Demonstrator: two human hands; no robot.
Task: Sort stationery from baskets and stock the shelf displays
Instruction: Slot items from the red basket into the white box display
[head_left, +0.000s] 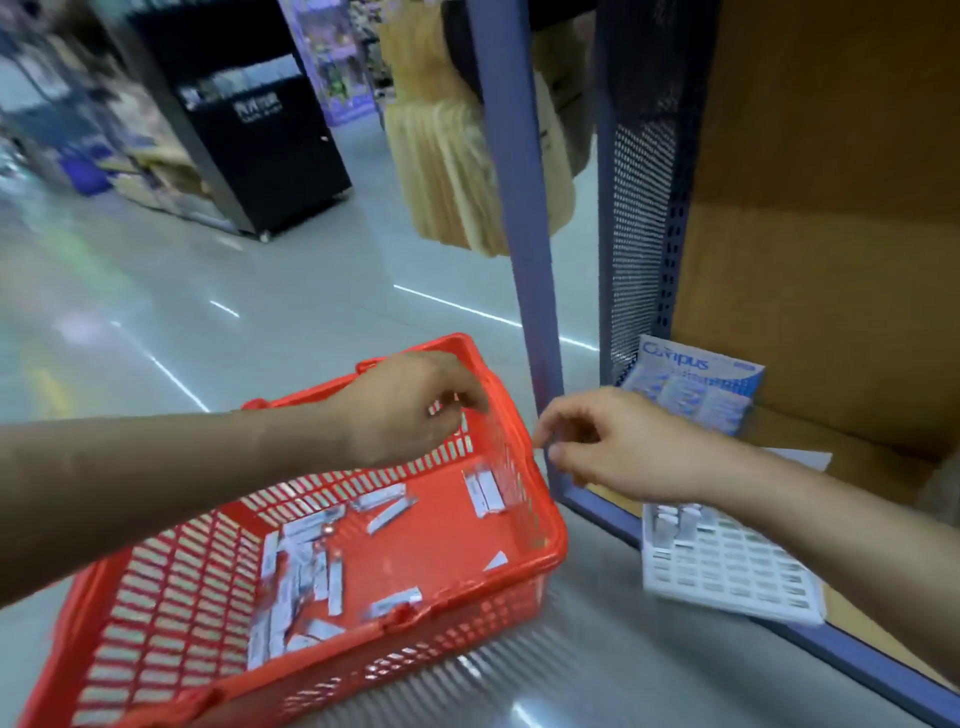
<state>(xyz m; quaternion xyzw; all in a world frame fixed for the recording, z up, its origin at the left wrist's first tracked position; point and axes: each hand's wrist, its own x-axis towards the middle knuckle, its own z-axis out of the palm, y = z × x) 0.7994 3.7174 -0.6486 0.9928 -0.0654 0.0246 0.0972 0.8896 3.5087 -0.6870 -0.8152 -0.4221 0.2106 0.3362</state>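
A red plastic basket (540, 540) stands on the floor in front of the shelf. Several small white stationery packets (301, 566) lie scattered on its bottom. My left hand (410, 405) hovers over the basket's far end with its fingers curled downward; blur hides whether it holds a packet. My right hand (623, 441) hangs over the basket's right rim, fingers loosely curled, and I see nothing in it. On the shelf board under my right forearm lies a white compartment tray (727, 571), with a few packets in its near-left cells.
A blue Campus notebook pack (696, 384) leans at the back of the cardboard-lined shelf (831, 260). A blue shelf upright (524, 234) rises just beyond the basket. Tan paper bags (447, 171) hang behind it, and a black display stand (260, 135) is across the aisle.
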